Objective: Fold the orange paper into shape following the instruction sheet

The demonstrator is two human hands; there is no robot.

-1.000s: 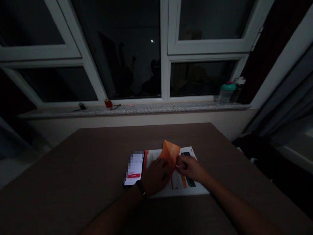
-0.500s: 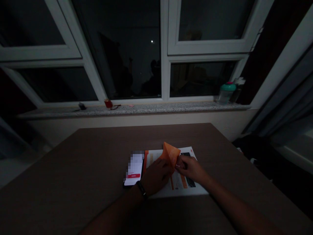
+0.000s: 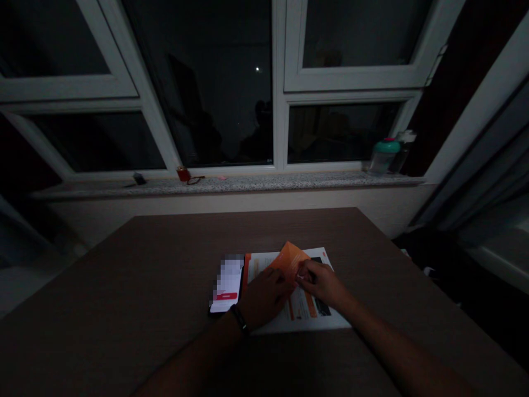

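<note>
A folded piece of orange paper (image 3: 291, 256) lies between my hands, over a printed white sheet (image 3: 326, 324) on the brown table. My left hand (image 3: 266, 296), with a dark band on its wrist, holds the orange paper at its lower left side. The fingers of my right hand (image 3: 320, 282) are curled in a pinch on the paper's right edge. Just left of my left hand lies a phone (image 3: 226, 286) with a lit screen, partly blurred out. Some of the orange paper is hidden under my fingers.
The brown table (image 3: 124, 275) reaches to the wall below a window. On the stone sill (image 3: 256, 183) stand a small red jar (image 3: 183, 174), a small dark object (image 3: 139, 178) and a bottle with a teal lid (image 3: 384, 157). Curtains hang at the right.
The orange paper's top point has shifted to the right, and the raised fold now looks flatter. My hands have barely moved.
</note>
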